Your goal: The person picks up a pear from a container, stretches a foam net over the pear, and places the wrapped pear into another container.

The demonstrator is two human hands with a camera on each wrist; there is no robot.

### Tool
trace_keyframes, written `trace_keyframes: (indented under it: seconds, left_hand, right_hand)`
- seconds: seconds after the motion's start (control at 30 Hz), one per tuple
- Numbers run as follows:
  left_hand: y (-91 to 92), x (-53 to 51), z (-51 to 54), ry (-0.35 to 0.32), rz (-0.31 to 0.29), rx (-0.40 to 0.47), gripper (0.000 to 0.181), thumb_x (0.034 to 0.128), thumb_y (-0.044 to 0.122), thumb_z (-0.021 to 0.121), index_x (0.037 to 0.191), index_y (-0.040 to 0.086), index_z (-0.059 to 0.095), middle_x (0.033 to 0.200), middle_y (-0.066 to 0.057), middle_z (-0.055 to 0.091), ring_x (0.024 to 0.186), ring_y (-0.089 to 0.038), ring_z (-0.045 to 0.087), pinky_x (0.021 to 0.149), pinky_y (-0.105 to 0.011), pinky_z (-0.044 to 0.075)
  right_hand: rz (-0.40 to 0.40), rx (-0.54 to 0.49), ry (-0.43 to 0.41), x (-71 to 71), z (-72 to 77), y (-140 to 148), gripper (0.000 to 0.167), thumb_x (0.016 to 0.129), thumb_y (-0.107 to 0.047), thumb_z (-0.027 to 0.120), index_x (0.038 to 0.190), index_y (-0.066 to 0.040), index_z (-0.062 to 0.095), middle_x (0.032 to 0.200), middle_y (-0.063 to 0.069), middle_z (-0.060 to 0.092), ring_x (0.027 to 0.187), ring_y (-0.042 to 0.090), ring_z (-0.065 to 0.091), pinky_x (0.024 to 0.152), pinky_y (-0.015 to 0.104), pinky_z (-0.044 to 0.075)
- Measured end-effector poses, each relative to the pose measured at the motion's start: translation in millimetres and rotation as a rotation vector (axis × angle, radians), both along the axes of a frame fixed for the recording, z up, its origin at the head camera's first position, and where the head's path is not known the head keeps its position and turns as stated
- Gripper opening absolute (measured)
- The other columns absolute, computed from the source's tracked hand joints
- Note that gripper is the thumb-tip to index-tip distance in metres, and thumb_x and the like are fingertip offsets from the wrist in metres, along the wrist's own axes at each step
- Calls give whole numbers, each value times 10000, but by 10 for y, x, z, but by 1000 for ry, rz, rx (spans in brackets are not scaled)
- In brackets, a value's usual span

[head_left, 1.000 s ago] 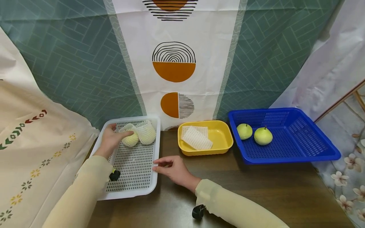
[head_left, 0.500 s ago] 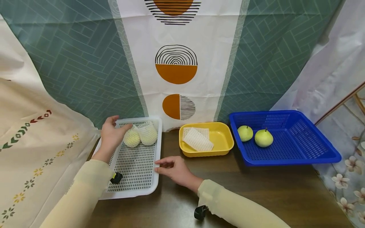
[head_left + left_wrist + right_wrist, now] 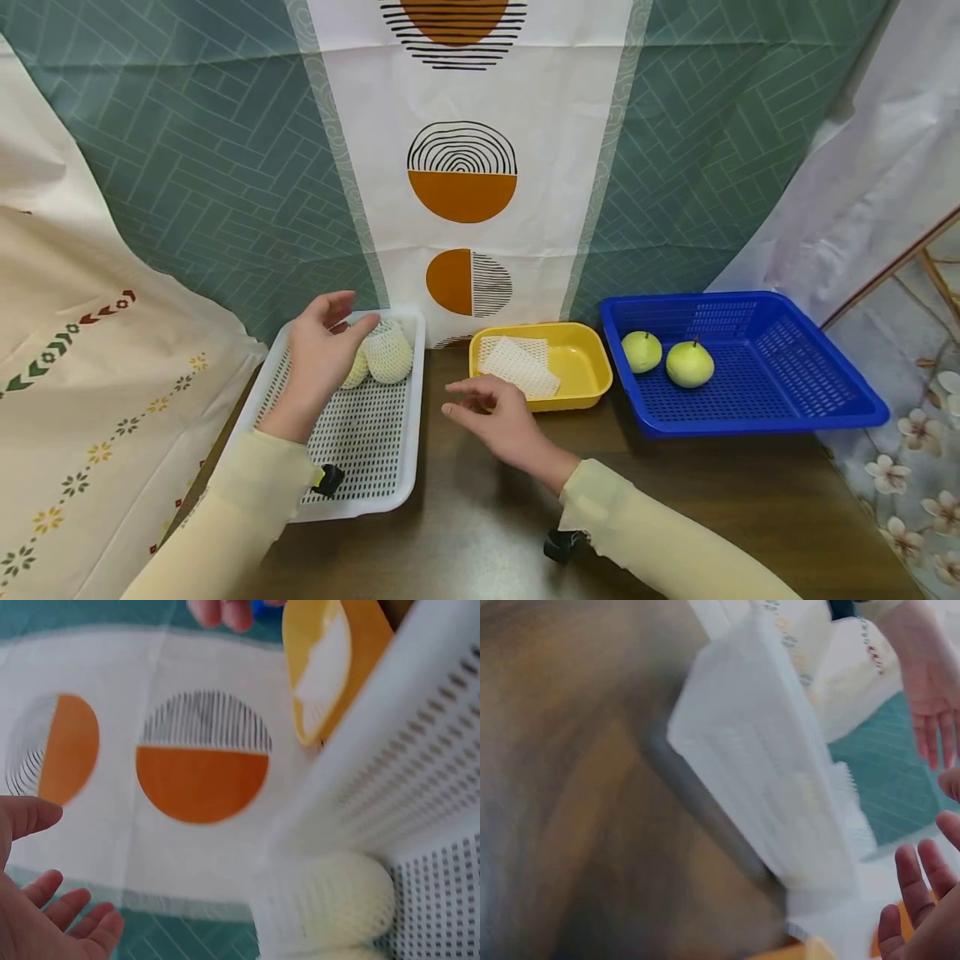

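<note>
My left hand hovers over the back of a white perforated basket, its fingers loosely bent around nothing. Below it lie two pears in white foam netting: the right netted pear shows well, while my hand partly hides the left netted pear. The left wrist view shows the netted pear apart from my fingers. My right hand is in the air just in front of a yellow tray, fingers relaxed and holding nothing. Flat foam net sleeves lie in that tray.
A blue perforated basket stands at the right, with two bare pears in its left part, the nearer pear and the other pear. Everything stands on a brown wooden table. A patterned cloth hangs behind.
My left hand has lifted off the netted pear and shifted right. My right hand has left the white basket's rim and moved right, toward the yellow tray.
</note>
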State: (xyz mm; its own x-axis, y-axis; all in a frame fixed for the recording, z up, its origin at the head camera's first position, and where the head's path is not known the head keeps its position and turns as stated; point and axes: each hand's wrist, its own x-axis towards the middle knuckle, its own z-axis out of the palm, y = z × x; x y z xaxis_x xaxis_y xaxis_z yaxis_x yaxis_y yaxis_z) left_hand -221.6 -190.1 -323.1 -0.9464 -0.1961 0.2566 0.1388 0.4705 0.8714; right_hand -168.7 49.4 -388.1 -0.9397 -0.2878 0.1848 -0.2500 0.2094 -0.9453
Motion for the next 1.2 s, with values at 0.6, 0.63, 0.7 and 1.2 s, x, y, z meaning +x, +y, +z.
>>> trace_keyframes:
  seconds: [0.6, 0.63, 0.7, 1.2]
  left_hand:
    - [449, 248, 6, 22, -153, 6, 478, 825, 451, 672, 1212, 185, 587, 1208, 12, 613, 1112, -152, 582, 959, -377, 478]
    - [468, 258, -17, 18, -158, 10, 482, 825, 450, 672, 1217, 181, 587, 1213, 9, 611, 1119, -163, 581, 961, -381, 477]
    - [517, 282, -58, 5, -171, 25, 483, 825, 443, 675, 1219, 178, 587, 1222, 7, 605, 1133, -169, 574, 967, -382, 473]
    - [937, 399, -444, -95, -240, 131, 414, 818, 346, 713, 1175, 160, 614, 1201, -7, 620, 1162, -194, 575, 984, -383, 462]
  right_hand:
    - [-156, 39, 125, -165, 121, 700, 301, 832, -413, 677, 1093, -265, 671, 1087, -24, 670, 958, 126, 583, 911, 431, 435]
    - [-160, 46, 120, -157, 122, 716, 300, 832, -415, 676, 1093, -268, 670, 1080, -37, 669, 965, 129, 580, 914, 424, 433]
    - [-171, 62, 114, -141, 121, 739, 299, 830, -426, 673, 1093, -282, 668, 1072, -56, 666, 977, 129, 577, 915, 410, 428]
    - [-220, 139, 112, -58, -18, 899, 300, 818, -458, 674, 1077, -304, 667, 1017, -95, 665, 979, 91, 581, 911, 410, 457]
